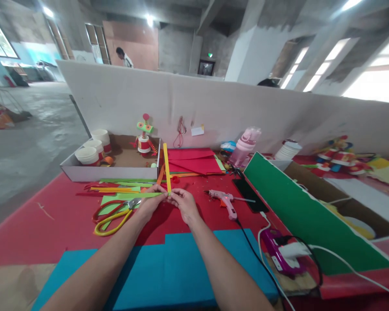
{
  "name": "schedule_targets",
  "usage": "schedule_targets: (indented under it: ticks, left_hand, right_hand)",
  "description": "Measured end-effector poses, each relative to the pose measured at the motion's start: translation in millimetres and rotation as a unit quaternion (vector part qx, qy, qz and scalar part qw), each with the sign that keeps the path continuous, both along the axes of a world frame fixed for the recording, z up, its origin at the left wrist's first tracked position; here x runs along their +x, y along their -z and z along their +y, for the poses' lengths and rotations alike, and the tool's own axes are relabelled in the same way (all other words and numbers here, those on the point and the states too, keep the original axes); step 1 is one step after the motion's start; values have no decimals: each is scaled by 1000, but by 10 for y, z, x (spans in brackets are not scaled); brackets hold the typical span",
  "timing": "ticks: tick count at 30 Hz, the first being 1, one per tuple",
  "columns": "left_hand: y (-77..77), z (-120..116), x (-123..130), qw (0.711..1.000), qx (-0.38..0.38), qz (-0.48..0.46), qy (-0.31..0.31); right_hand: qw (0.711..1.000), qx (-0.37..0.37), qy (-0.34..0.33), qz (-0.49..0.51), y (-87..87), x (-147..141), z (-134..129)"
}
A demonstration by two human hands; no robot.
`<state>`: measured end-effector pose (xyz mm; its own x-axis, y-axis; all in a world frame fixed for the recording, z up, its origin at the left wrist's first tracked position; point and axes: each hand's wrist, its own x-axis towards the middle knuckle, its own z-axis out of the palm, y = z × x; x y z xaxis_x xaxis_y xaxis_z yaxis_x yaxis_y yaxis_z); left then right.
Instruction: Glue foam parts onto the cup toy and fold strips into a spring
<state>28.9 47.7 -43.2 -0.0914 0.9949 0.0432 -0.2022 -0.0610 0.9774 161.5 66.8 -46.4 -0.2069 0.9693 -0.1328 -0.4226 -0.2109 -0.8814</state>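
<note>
At the centre of the head view, the left hand [151, 203] and right hand [184, 204] meet over the red desk [52, 224], each grip pinched shut on crossed paper strips: a yellow strip [166, 166] standing upward and a green strip [142, 195] running left. Scissors [115, 216] lie just left; a glue gun [225, 201] lies right.

- You get a bright, evenly lit scene: daylight pours in through the windows [369, 82] at upper right, which glare to plain white.
- Your ceiling lamps [149, 19] flare into small blown-out spots.
- Your forearms cast only soft, faint shadows on the table [35, 233].
- Wide-angle distortion bends the partition wall [214, 108] and stretches things near the right edge, where detail goes soft.
</note>
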Motion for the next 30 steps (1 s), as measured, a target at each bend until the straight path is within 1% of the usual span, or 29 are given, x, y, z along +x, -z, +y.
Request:
schedule_targets:
  ticks: [4,10,14,17,19,23,25,27,30]
  left_hand:
    - [-15,-15,18,1000,0,-9,12]
    - [11,-3,17,997,-2,-78,17]
    - [8,19,-9,996,-9,-90,-7]
    - [-6,26,-9,994,-41,-97,-28]
    - [-11,22,5,994,-53,-95,-28]
    - [11,4,58,997,-29,-72,17]
    - [34,3,80,997,-14,-64,27]
    - [55,9,88,998,-4,-60,11]
    - [60,19,74,998,-26,-46,-26]
  right_hand:
    - [1000,14,15,-1,6,-12,1]
    - [999,28,42,-8,14,-45,7]
    - [995,58,76,-30,16,-38,17]
    - [990,66,115,-38,1,-16,38]
    - [989,70,127,-38,-15,-7,49]
    - [990,79,111,-28,-22,-24,39]
    - [992,84,95,-10,-12,-44,22]
    - [993,91,76,6,1,-64,5]
    - [994,97,52,-4,19,-80,-7]
